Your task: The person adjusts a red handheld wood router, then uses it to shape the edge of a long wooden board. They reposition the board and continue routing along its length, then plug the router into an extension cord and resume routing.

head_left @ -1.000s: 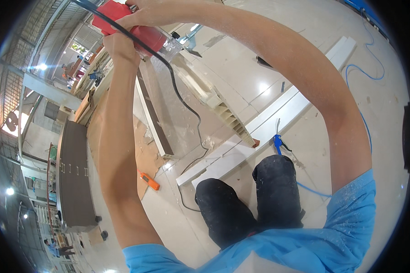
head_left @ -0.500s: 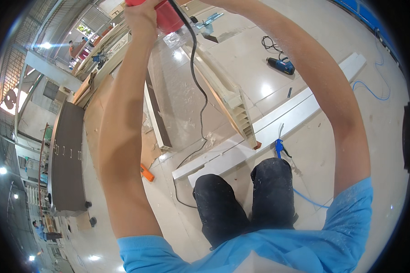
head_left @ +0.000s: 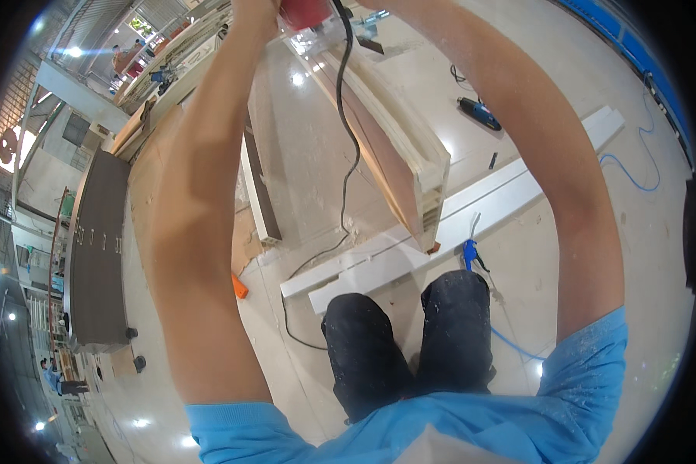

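Observation:
At the top edge, my left hand [head_left: 255, 17] is closed on the side of a red corded power tool [head_left: 305, 14] with a clear plastic base, apparently a trim router. Its black cord [head_left: 354, 139] hangs down and trails over the floor. Under the base runs a long cream hollow panel [head_left: 387, 127], its near end pointing towards my knees. My right forearm [head_left: 510, 85] arches up to the top edge, where my right hand is cut off beyond the wrist.
White boards [head_left: 387, 263] lie across the floor before my knees. A blue heat gun [head_left: 479, 114] and a blue air blow gun [head_left: 472, 254] rest at the right. A dark-edged strip [head_left: 261, 189] and an orange tool [head_left: 240, 287] are at the left, near a dark cabinet [head_left: 100, 255].
The red tool and my left hand have shifted up and slightly right, partly out of view. The panel's near end looks turned, its open ribs less exposed. The view has moved slightly.

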`<control>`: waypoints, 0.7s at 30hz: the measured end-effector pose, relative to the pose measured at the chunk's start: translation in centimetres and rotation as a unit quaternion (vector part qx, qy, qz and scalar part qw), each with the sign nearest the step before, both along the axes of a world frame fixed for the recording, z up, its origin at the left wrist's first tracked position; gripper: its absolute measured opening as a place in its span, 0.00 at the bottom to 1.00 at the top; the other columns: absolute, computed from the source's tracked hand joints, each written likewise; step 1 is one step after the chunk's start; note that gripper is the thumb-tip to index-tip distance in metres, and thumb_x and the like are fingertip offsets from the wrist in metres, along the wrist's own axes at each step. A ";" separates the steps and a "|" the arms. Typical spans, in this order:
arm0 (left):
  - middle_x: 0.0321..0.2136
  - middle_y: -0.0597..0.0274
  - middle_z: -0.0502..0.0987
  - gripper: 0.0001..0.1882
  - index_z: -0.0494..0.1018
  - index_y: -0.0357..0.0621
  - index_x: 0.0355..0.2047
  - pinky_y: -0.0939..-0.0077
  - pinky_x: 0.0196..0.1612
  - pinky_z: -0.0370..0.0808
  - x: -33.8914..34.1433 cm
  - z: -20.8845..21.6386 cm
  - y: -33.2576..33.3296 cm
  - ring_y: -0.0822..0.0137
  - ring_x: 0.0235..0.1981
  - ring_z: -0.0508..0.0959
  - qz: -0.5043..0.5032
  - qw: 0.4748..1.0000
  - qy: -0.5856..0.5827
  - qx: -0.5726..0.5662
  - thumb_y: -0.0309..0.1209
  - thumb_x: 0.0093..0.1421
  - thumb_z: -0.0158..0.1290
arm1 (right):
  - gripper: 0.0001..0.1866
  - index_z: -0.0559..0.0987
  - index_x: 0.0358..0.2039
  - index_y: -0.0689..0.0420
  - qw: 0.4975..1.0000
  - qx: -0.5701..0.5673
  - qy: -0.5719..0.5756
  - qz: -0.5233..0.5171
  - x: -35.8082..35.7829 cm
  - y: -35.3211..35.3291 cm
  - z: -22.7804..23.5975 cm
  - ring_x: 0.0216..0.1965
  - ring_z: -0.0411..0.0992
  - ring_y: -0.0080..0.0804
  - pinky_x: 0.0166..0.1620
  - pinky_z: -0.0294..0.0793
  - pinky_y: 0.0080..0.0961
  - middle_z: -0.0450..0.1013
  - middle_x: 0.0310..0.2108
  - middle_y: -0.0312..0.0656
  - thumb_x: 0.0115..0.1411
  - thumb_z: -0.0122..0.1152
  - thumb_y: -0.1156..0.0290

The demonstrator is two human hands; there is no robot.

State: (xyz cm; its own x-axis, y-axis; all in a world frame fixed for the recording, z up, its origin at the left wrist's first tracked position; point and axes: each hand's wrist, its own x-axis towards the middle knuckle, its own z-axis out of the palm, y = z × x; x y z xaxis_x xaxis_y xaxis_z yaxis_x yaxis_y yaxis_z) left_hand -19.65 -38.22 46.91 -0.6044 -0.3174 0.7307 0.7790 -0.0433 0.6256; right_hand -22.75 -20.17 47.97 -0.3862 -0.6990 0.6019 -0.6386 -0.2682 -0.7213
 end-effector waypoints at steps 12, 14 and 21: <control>0.37 0.59 0.85 0.26 0.79 0.38 0.45 0.70 0.38 0.81 3.0 0.6 3.5 0.68 0.35 0.83 0.280 0.925 -0.023 -0.254 0.38 0.50 0.73 | 0.29 0.78 0.48 0.63 0.998 0.026 0.044 -0.026 -0.5 -1.1 -1.5 0.42 0.78 0.34 0.48 0.77 0.31 0.80 0.39 0.44 0.50 0.74 0.59; 0.39 0.58 0.84 0.28 0.78 0.38 0.48 0.70 0.39 0.81 2.6 0.3 3.2 0.68 0.36 0.83 0.233 0.950 -0.024 -0.208 0.36 0.50 0.73 | 0.28 0.78 0.48 0.63 0.998 0.014 0.044 -0.038 -0.6 -2.0 -2.1 0.42 0.79 0.34 0.47 0.77 0.31 0.80 0.38 0.43 0.50 0.75 0.60; 0.45 0.43 0.80 0.51 0.65 0.27 0.56 0.62 0.47 0.80 2.8 1.1 1.7 0.52 0.44 0.83 0.293 0.916 -0.140 -0.236 0.52 0.41 0.74 | 0.24 0.79 0.48 0.62 0.997 -0.061 0.000 -0.036 -0.4 -4.8 -3.3 0.39 0.77 0.25 0.45 0.76 0.27 0.79 0.36 0.37 0.52 0.73 0.65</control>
